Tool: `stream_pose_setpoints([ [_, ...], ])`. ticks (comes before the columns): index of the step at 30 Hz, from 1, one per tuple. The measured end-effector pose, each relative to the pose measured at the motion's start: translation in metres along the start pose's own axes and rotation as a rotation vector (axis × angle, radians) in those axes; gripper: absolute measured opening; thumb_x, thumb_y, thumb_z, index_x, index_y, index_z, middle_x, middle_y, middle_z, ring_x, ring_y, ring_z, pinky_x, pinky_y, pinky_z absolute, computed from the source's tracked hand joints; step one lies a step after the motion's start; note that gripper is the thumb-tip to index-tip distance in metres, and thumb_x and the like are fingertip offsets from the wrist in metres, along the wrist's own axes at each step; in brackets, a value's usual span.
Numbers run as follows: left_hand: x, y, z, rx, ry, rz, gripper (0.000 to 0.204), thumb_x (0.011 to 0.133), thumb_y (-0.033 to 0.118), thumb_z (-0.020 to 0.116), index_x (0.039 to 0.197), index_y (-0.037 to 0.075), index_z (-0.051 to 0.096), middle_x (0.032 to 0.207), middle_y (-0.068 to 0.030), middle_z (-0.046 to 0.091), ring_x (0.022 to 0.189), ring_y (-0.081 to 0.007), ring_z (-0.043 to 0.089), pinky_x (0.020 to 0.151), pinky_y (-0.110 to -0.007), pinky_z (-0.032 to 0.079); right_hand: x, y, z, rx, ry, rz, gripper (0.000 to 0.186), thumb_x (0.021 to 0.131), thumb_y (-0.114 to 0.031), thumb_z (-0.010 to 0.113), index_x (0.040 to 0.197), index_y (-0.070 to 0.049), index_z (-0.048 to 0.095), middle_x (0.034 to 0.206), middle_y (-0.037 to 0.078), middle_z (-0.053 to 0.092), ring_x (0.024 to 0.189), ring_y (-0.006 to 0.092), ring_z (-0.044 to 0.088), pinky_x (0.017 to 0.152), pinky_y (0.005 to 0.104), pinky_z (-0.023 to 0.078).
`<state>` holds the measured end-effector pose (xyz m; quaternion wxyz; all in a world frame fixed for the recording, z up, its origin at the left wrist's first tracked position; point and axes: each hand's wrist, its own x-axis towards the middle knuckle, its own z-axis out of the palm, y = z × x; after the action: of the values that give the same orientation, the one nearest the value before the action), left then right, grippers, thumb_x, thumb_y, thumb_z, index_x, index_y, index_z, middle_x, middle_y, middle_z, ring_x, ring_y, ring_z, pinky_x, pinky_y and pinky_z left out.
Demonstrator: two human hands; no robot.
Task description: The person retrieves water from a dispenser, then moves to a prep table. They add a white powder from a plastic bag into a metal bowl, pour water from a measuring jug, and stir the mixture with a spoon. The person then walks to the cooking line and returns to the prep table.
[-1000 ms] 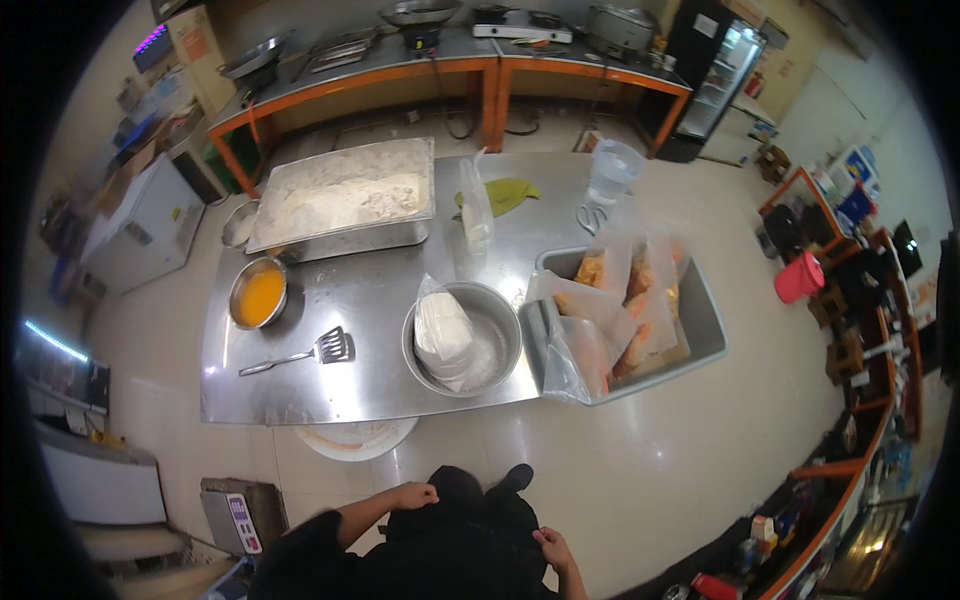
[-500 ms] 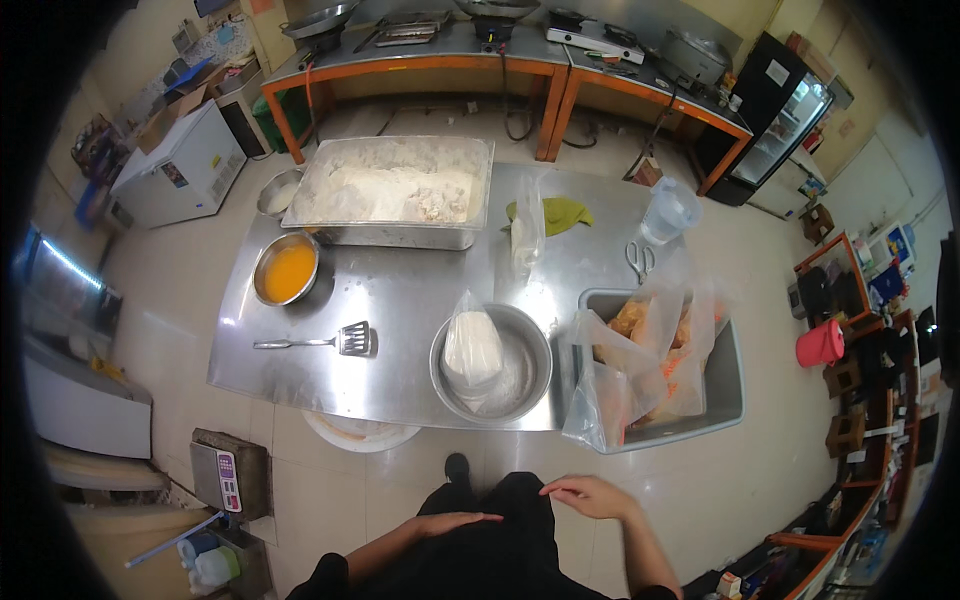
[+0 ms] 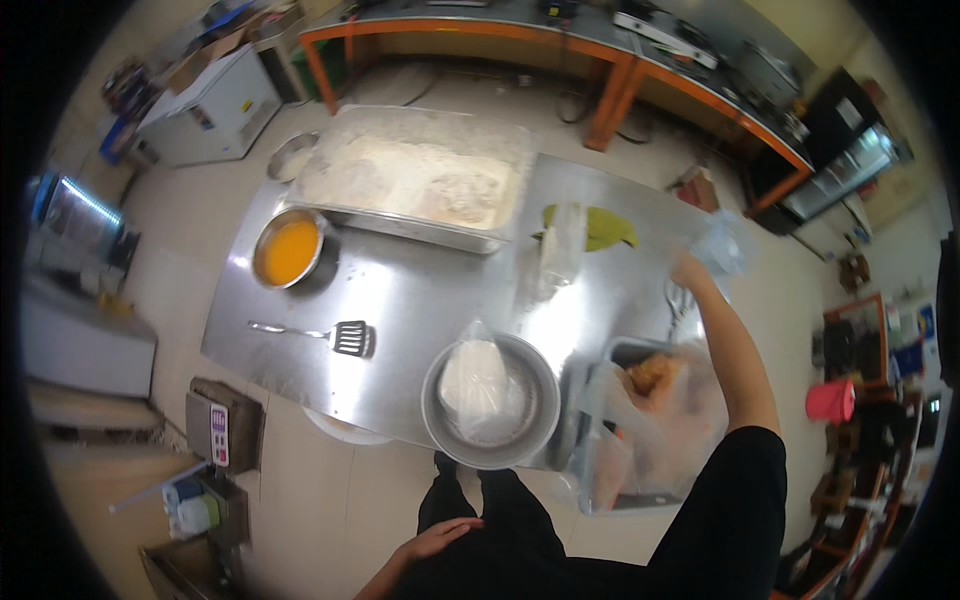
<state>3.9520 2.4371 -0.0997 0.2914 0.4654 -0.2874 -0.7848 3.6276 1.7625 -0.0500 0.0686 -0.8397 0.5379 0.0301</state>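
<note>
A bowl of orange liquid [image 3: 288,249] sits beside the floured tray [image 3: 415,180] — slotted spatula [image 3: 318,334] lies nearby.

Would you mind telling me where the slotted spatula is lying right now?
In the head view the slotted spatula lies on the left part of the steel table, just below the bowl of orange liquid and left of the round metal bowl.

Single head view, high above steel table [image 3: 420,290], facing straight down, wide fisheye.
</note>
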Motion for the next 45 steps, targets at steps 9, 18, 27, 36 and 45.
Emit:
stream_pose_setpoints([
  [9,0.009,0.186,-0.005,0.327,1.021,0.370,0.025,0.094,0.023,0.065,0.102,0.001,0.060,0.081,-0.0049,0.063,0.071,-0.0115,0.060,0.065,-0.028,0.049,-0.013,0.044,0.125,-0.105,-0.237,0.456,0.067,0.074,-0.024,0.070,0.127,0.009,0.046,0.136,0.030,0.048,0.115,0.0415,0.059,0.096,0.0454,0.050],
  [18,0.115,0.259,-0.064,1.164,0.741,0.093,0.038,0.091,0.041,0.061,0.090,0.003,0.064,0.085,-0.0177,0.069,0.083,-0.0365,0.067,0.072,-0.048,0.050,-0.048,-0.081,-0.004,0.312,0.196,0.110,0.055,0.079,-0.007,0.061,0.130,-0.005,0.042,0.108,0.020,0.062,0.098,0.0357,0.063,0.081,0.0431,0.050],
  [27,0.087,0.288,-0.097,0.726,0.578,0.406,0.026,0.095,0.026,0.057,0.090,0.002,0.064,0.070,-0.0151,0.061,0.064,-0.0266,0.059,0.063,-0.039,0.046,-0.268,-0.253,-0.187,0.971,0.262,-0.186,0.021,0.092,0.005,0.048,0.111,-0.002,0.050,0.103,0.011,0.060,0.095,0.0174,0.057,0.087,0.0318,0.046],
  [36,0.079,0.304,-0.155,0.757,0.464,0.561,0.027,0.094,0.026,0.058,0.082,0.001,0.059,0.067,-0.0155,0.060,0.062,-0.0314,0.058,0.059,-0.041,0.043,-0.362,-0.357,-0.097,1.148,0.343,-0.128,0.028,0.090,-0.010,0.062,0.114,-0.001,0.053,0.127,0.017,0.057,0.114,0.0285,0.052,0.105,0.0425,0.036],
  [45,0.084,0.327,-0.165,1.238,0.436,0.345,0.036,0.089,0.039,0.060,0.082,0.005,0.068,0.073,-0.0144,0.066,0.070,-0.0337,0.065,0.066,-0.043,0.049,-0.375,-0.371,0.080,0.423,0.444,0.071,0.056,0.060,0.006,0.067,0.106,-0.025,0.072,0.096,0.007,0.056,0.089,0.0306,0.052,0.080,0.0399,0.046],
])
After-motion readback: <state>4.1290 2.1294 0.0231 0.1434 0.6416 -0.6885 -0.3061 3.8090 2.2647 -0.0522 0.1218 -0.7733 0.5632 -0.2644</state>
